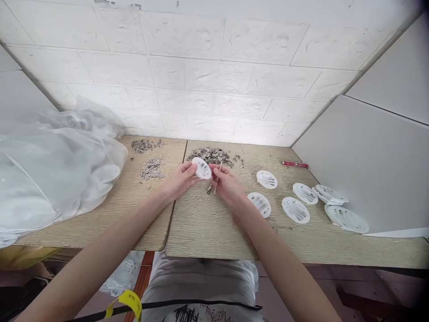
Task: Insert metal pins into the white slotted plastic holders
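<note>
My left hand (181, 180) is closed round a white oval plastic disc (202, 168), held up above the wooden table (208, 223). My right hand (227, 182) meets it from the right, pinching a thin stick-like tool (218, 175) and a small metal piece (209, 188) that hangs below the fingers. Right behind the hands lies a heap of small metal parts (212, 155).
Several more white discs (295, 209) lie on the table to the right. Two smaller heaps of metal parts (152, 167) sit at the left, beside a large clear plastic bag (50, 165). A red pen-like object (295, 164) lies near the grey side panel (362, 161).
</note>
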The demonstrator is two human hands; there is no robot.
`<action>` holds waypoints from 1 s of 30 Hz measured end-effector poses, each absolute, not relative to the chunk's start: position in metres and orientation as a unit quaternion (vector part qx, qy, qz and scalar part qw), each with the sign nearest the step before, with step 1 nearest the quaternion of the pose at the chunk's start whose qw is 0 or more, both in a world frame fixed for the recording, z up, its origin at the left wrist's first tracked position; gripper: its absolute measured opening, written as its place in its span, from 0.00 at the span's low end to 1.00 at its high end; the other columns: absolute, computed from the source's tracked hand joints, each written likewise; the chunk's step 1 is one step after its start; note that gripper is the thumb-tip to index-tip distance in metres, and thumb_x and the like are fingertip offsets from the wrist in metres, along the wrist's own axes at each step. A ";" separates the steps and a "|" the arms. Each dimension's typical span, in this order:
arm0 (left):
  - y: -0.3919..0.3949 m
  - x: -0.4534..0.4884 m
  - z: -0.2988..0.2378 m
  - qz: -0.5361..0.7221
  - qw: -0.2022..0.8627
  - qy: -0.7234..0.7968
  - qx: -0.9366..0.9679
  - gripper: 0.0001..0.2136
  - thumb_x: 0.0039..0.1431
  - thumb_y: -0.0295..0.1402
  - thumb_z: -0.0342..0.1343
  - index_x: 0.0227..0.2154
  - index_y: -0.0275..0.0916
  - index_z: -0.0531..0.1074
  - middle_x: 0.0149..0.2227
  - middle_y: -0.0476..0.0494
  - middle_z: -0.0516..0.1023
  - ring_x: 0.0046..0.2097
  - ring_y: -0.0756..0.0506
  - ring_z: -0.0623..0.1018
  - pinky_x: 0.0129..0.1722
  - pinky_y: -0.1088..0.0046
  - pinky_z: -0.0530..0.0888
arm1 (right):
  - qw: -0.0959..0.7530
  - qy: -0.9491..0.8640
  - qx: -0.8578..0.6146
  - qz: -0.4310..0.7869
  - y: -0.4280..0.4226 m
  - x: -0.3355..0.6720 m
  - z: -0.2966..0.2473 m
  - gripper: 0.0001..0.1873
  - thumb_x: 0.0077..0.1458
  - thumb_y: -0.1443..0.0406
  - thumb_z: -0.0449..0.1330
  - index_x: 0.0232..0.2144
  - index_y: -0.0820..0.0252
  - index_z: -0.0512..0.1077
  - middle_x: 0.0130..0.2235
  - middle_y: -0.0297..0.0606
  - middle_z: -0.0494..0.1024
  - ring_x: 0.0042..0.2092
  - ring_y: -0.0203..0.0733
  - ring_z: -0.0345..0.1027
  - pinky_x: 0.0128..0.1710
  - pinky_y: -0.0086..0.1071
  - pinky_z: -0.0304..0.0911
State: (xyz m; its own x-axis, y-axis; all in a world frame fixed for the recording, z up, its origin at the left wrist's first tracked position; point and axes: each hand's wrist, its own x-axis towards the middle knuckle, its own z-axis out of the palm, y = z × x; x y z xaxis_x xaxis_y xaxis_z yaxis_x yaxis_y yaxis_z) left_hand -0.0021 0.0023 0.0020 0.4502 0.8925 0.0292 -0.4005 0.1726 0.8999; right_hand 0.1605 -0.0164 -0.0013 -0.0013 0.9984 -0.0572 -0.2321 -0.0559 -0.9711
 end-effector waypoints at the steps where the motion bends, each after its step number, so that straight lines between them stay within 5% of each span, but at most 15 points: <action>1: 0.004 -0.004 0.002 0.462 0.712 0.272 0.453 0.21 0.46 0.47 0.66 0.37 0.35 0.75 0.42 0.38 0.78 0.48 0.42 0.77 0.52 0.64 0.73 | 0.523 -0.462 -0.476 0.536 -0.018 0.161 0.000 0.16 0.53 0.52 0.59 0.36 0.58 0.70 0.27 0.34 0.72 0.25 0.35 0.61 0.23 0.30 0.55; 8: 0.008 -0.008 0.002 0.449 0.699 0.296 0.472 0.22 0.52 0.53 0.59 0.36 0.36 0.74 0.38 0.39 0.78 0.42 0.44 0.77 0.44 0.67 0.75 | 0.378 -0.700 -0.536 0.281 -0.024 0.166 0.003 0.20 0.65 0.55 0.44 0.29 0.57 0.69 0.21 0.32 0.70 0.28 0.39 0.64 0.31 0.32 0.54; 15: 0.009 -0.004 -0.007 0.436 0.695 0.311 0.480 0.22 0.50 0.53 0.60 0.31 0.35 0.73 0.32 0.43 0.75 0.35 0.48 0.75 0.38 0.71 0.74 | 0.361 -0.727 -0.523 0.260 -0.023 0.163 0.001 0.13 0.59 0.64 0.52 0.29 0.57 0.76 0.25 0.34 0.75 0.28 0.39 0.63 0.31 0.32 0.52; 30: 0.005 -0.001 -0.003 0.435 0.690 0.332 0.474 0.23 0.45 0.53 0.64 0.29 0.35 0.70 0.30 0.47 0.70 0.33 0.51 0.72 0.38 0.72 0.72 | 0.351 -0.722 -0.537 0.260 -0.024 0.161 -0.003 0.12 0.58 0.65 0.54 0.33 0.56 0.79 0.28 0.35 0.78 0.27 0.39 0.64 0.30 0.32 0.54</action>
